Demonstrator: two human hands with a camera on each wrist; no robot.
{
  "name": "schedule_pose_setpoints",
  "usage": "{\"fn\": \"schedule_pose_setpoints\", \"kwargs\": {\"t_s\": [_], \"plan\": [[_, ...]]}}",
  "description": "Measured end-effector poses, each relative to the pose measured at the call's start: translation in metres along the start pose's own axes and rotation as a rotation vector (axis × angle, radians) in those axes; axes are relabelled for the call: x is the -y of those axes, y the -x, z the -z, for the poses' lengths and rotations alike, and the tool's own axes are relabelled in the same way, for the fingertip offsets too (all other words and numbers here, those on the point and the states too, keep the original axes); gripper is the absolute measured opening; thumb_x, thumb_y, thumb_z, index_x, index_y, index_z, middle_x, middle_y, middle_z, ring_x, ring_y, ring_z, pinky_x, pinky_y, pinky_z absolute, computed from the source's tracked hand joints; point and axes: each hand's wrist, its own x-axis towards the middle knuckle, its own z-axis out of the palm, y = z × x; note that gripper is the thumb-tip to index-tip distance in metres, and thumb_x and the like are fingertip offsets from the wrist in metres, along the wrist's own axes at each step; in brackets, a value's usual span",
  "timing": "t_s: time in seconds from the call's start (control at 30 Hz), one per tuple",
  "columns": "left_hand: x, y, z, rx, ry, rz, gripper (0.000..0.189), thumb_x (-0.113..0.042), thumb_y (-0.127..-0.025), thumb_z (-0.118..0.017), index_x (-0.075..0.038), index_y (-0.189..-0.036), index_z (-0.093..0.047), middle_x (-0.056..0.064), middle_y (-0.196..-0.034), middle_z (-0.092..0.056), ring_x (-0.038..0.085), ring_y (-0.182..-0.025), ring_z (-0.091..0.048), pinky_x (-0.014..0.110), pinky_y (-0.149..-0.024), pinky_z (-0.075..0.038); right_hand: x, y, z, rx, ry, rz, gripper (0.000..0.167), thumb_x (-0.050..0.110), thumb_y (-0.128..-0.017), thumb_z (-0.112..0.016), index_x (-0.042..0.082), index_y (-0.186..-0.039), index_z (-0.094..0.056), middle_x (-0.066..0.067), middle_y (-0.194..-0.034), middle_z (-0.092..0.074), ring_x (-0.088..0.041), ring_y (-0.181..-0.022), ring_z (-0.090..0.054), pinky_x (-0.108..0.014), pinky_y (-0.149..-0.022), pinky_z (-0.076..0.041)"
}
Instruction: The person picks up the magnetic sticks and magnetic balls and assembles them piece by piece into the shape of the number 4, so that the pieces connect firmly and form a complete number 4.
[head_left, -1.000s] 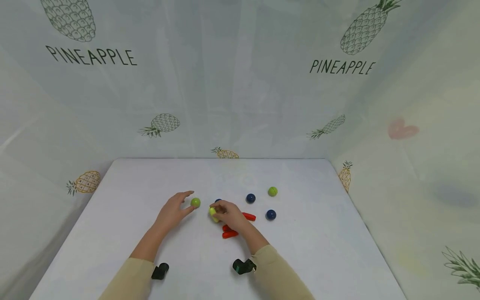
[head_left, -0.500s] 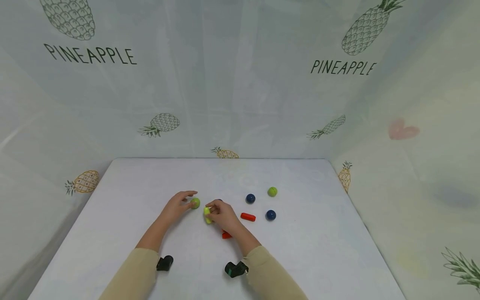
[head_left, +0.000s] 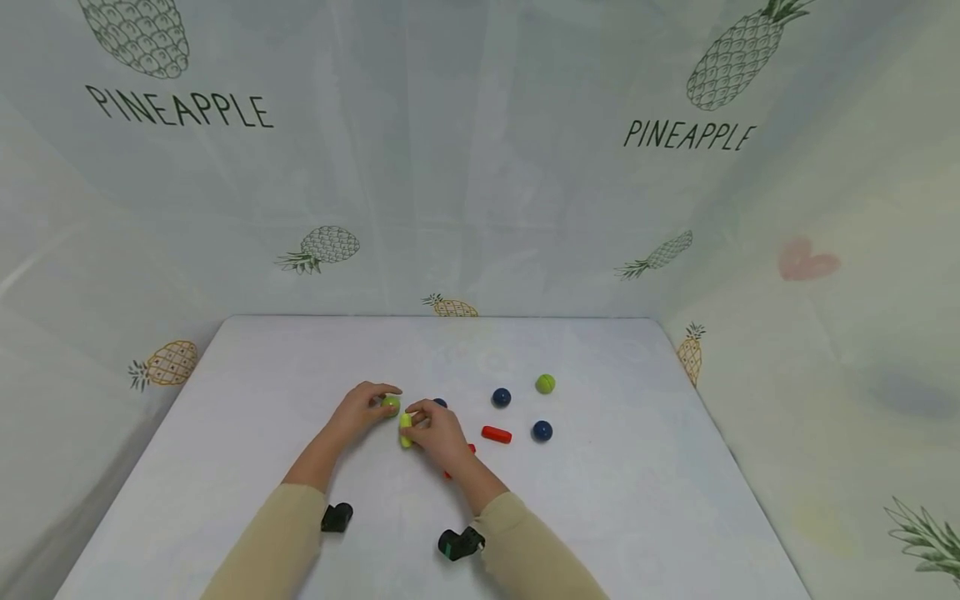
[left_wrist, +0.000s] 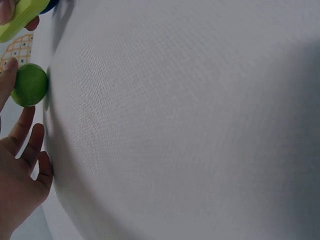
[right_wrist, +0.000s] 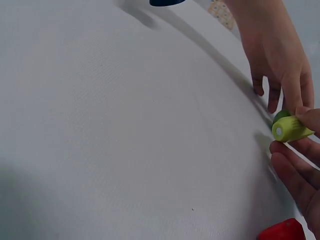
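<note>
My left hand (head_left: 358,412) pinches a small green ball (head_left: 390,406) between thumb and forefinger, low over the white table. In the left wrist view the ball (left_wrist: 30,85) sits between the thumb and a fingertip, while the other fingers spread apart. Just to its right, my right hand (head_left: 441,435) grips a yellow-green, short rod-like piece (head_left: 406,431) between thumb and fingers. A pale round spot marks the end of this piece (right_wrist: 287,129) in the right wrist view, where it partly covers the ball. A dark blue ball (head_left: 440,403) is half hidden behind the right hand.
Two more dark blue balls (head_left: 501,397) and a second green ball (head_left: 545,383) lie to the right. One red rod-like piece (head_left: 497,434) lies beside the right hand. Other red bits (head_left: 472,448) show from under the right forearm. A patterned curtain hangs behind the table.
My right hand has moved left with the yellow-green piece, towards the green ball. The left hand has shifted slightly right and closed its thumb and forefinger on the ball.
</note>
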Motion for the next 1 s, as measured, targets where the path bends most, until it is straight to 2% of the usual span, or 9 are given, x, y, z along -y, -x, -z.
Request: {"fn": "schedule_pose_setpoints", "kwargs": {"t_s": [0.2, 0.33, 0.47, 0.63, 0.83, 1.0], "plan": [[-0.001, 0.0, 0.001, -0.004, 0.015, 0.02, 0.029, -0.022, -0.089, -0.071, -0.008, -0.115, -0.07, 0.006, -0.099, -0.061, 0.024, -0.09, -0.053, 0.043, -0.079, -0.044, 0.0, -0.003, -0.006, -0.014, -0.017, -0.002, 0.028, 0.015, -0.085, -0.077, 0.011, -0.11, -0.067, 0.007, -0.088, -0.063, -0.007, -0.059, -0.055, -0.022, -0.057, -0.05], [0.0, 0.002, 0.001, -0.015, 0.085, 0.06, 0.029, -0.023, -0.09, -0.071, -0.008, -0.115, -0.069, 0.006, -0.098, -0.061, 0.022, -0.088, -0.052, 0.04, -0.077, -0.043, -0.002, -0.006, -0.01, -0.016, -0.04, -0.004, 0.027, 0.012, -0.085, -0.077, 0.008, -0.11, -0.067, 0.005, -0.087, -0.063, -0.007, -0.057, -0.055, -0.021, -0.057, -0.051], [0.003, 0.003, -0.001, -0.056, 0.169, 0.121, 0.03, -0.023, -0.091, -0.07, -0.007, -0.115, -0.068, 0.006, -0.095, -0.058, 0.019, -0.082, -0.049, 0.036, -0.072, -0.04, -0.002, -0.008, -0.013, -0.012, -0.066, -0.01, 0.028, 0.01, -0.085, -0.076, 0.007, -0.111, -0.066, 0.004, -0.087, -0.062, -0.007, -0.057, -0.056, -0.022, -0.057, -0.052], [0.008, 0.002, -0.005, -0.095, 0.22, 0.153, 0.03, -0.023, -0.092, -0.069, -0.005, -0.116, -0.067, 0.007, -0.094, -0.059, 0.018, -0.079, -0.049, 0.035, -0.071, -0.04, 0.001, -0.009, -0.016, -0.009, -0.082, -0.029, 0.029, 0.011, -0.085, -0.076, 0.007, -0.112, -0.065, 0.003, -0.089, -0.06, -0.008, -0.058, -0.058, -0.023, -0.057, -0.053], [0.009, 0.003, -0.006, -0.123, 0.252, 0.18, 0.031, -0.023, -0.091, -0.07, -0.004, -0.116, -0.067, 0.01, -0.1, -0.066, 0.019, -0.085, -0.056, 0.036, -0.077, -0.044, 0.001, -0.013, -0.02, -0.019, -0.057, -0.031, 0.028, 0.011, -0.085, -0.076, 0.006, -0.111, -0.066, 0.004, -0.086, -0.059, -0.006, -0.058, -0.058, -0.022, -0.056, -0.052], [0.009, 0.005, -0.006, -0.131, 0.261, 0.19, 0.032, -0.024, -0.092, -0.069, -0.002, -0.116, -0.067, 0.01, -0.098, -0.064, 0.019, -0.081, -0.054, 0.034, -0.073, -0.043, -0.001, -0.015, -0.022, -0.03, -0.015, -0.021, 0.027, 0.012, -0.084, -0.077, 0.006, -0.108, -0.066, 0.005, -0.082, -0.058, -0.006, -0.059, -0.056, -0.021, -0.055, -0.05]]}}
